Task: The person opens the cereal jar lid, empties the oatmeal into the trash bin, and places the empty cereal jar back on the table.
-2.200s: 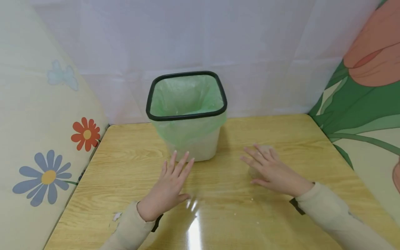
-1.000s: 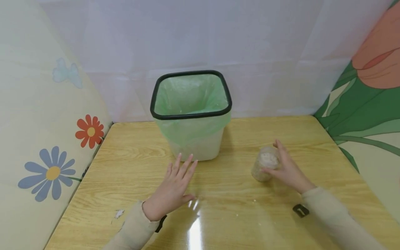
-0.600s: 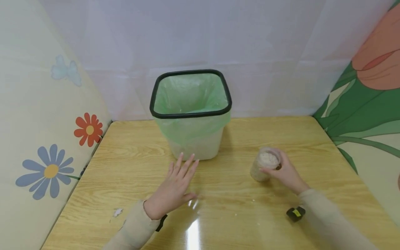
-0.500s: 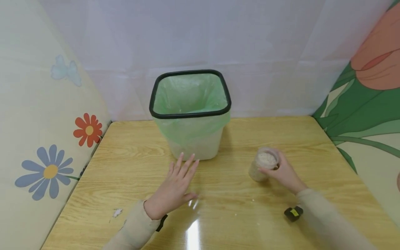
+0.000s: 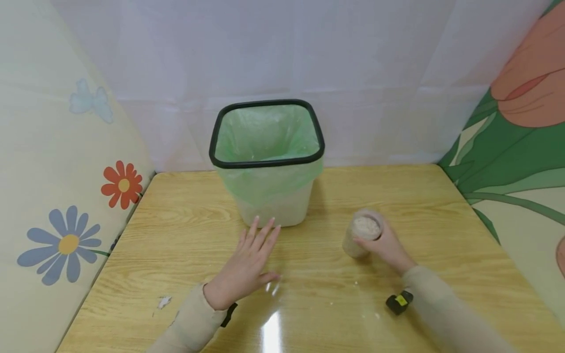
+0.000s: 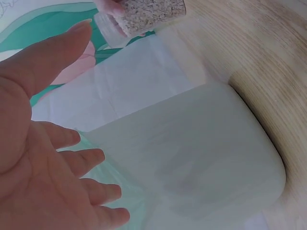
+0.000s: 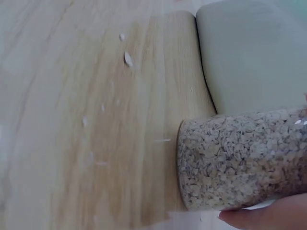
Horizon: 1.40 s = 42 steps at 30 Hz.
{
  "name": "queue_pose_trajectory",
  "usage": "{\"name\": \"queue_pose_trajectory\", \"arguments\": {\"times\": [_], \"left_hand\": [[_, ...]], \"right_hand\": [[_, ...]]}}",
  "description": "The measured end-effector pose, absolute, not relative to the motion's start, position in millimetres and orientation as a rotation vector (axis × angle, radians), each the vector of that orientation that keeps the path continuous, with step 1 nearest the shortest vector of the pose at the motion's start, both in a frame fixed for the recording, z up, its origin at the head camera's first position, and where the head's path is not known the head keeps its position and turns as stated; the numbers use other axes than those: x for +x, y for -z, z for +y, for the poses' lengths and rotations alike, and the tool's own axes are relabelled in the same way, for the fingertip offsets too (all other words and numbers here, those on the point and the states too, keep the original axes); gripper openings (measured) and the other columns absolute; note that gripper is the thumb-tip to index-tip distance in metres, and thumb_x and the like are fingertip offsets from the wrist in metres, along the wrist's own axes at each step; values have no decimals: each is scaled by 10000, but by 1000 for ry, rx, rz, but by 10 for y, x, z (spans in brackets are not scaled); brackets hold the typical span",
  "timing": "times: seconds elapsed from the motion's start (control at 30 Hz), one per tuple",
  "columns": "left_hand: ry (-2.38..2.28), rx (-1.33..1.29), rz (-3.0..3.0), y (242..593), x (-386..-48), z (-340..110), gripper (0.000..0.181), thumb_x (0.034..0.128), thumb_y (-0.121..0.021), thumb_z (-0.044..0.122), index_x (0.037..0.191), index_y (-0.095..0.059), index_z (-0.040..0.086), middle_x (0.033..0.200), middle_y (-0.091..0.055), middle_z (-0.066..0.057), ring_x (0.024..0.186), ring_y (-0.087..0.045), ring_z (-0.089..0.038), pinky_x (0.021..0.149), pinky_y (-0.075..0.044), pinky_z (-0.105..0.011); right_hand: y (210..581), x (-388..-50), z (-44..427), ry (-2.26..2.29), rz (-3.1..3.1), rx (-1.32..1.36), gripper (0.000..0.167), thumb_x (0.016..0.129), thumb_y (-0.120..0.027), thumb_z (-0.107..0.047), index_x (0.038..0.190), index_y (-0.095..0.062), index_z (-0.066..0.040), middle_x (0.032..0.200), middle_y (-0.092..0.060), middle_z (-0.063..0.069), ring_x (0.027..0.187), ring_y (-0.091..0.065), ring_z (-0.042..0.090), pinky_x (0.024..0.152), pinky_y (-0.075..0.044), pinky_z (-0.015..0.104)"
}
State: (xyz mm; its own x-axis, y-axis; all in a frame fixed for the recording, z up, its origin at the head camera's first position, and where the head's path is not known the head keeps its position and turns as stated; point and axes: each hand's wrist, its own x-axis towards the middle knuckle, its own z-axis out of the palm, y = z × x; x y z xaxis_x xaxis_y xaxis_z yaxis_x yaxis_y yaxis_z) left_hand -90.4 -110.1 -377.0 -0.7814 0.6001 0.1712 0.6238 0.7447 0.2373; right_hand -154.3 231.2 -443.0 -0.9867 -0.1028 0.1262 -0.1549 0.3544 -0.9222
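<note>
Blue daisy: one [image 5: 68, 245], printed on the cloth at the lower left of my head view.
Butterfly: one, pale blue [image 5: 91, 100], upper left.
Red daisy: one [image 5: 122, 185], just right of the blue one.
White patch: one [image 5: 164, 302], lower left on the wood-grain table [image 5: 194, 211].
Left hand: one of my two [image 5: 243, 269], left of centre; fingers straight and spread, tips near the bin's base. Whether they touch it, I cannot tell.
Waste bin: one [image 5: 282, 206], upright at centre, with one black rim [image 5: 268, 163] and one green liner [image 5: 267, 132].
Jar: one, clear, packed with oat-like flakes [image 5: 354, 240], right of centre, near the bin. I cannot tell whether its base meets the table.
Right hand: the other [image 5: 390, 247], curled round the jar's upper part from its right side.
Black block: one, yellow-labelled [image 5: 397, 304], by my right sleeve, lower right.
Loose flakes: two distinct ones [image 7: 128, 59], upper left in my right wrist view; fainter specks blur beyond counting.
Tulip: one large pink bloom [image 5: 536, 83], upper right.
</note>
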Motion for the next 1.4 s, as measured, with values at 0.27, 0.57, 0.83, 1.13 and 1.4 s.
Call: {"name": "queue_pose_trajectory", "arguments": {"times": [0.27,0.57,0.83,1.13,1.4], "left_hand": [[443,-1011,-2851,3768,-906,-1104,976,782,-798,326,1500,-256,-53,1564,-164,-245,1407,-91,-506,1063,-172,-650],[467,-1027,-2830,3785,-909,-1102,970,778,-798,318,1492,-262,-64,1564,-165,-240,1398,-106,-520,1060,-178,-656],[448,-1032,-2838,3803,-912,-1091,969,795,-786,326,1504,-243,-49,1570,-149,-230,1401,-97,-519,1059,-179,-655],[464,-1042,-2830,3829,-906,-1086,965,802,-774,346,1504,-243,-50,1568,-147,-239,1402,-79,-520,1054,-189,-661],[468,-1047,-2803,3835,-900,-1090,957,800,-771,353,1496,-260,-58,1556,-183,-254,1397,-103,-524,1047,-212,-662]], "right_hand": [[4443,-1522,2179,-1850,-2579,275,729,788,-749,23,1407,-364,19,1389,-358,287,1248,-364,431,1009,-304,594],[4460,-1540,2083,-1892,-2577,310,733,775,-758,32,1404,-382,14,1356,-417,268,1220,-410,392,990,-343,518],[4453,-1540,2002,-1899,-2612,335,743,794,-761,-12,1421,-362,-5,1390,-368,275,1261,-369,435,1009,-317,593],[4502,-1540,1867,-1898,-2588,389,744,768,-781,-3,1402,-392,-4,1376,-402,267,1259,-380,428,1031,-287,613],[4542,-1548,1749,-1902,-2557,481,721,760,-787,14,1378,-417,6,1353,-440,249,1246,-405,405,1028,-300,576]]}}
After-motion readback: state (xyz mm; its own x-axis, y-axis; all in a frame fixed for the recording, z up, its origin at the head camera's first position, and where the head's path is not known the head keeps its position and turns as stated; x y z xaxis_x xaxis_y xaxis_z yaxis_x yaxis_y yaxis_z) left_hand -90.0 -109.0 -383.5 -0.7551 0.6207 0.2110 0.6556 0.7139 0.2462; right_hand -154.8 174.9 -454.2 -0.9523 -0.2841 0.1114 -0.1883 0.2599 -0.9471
